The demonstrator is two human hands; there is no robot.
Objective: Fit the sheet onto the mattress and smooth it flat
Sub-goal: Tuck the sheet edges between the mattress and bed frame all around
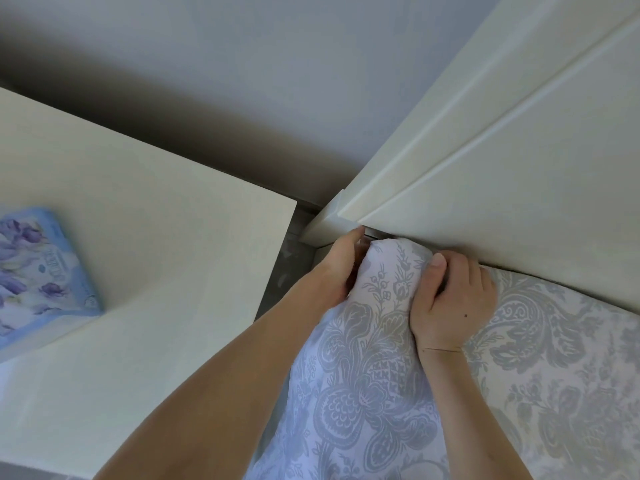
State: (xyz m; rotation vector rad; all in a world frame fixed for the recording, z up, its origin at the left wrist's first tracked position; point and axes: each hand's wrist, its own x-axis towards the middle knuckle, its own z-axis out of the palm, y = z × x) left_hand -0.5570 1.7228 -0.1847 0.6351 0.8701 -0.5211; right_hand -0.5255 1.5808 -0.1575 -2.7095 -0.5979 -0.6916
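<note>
2 hands on the sheet (363, 393) at the mattress corner, right up against the headboard (502, 168).
The sheet is white with a big grey-blue floral damask print, and it's bunched into a rounded hump at that corner, with folds running back toward the camera. The left hand (341, 268) grips the hump from its left side, fingers tucked out of sight behind the cloth. The right hand (450, 303) clamps it from the right, thumb (437, 263) pressed on top, fingers curled over toward the headboard. To the right, along the headboard's lower edge, the same print lies flat and looks duller, more grey on beige. The mattress itself is hidden under cloth. Left of the bed there's a cream nightstand (156, 237), with a blue floral box (38, 268) at its left edge.
</note>
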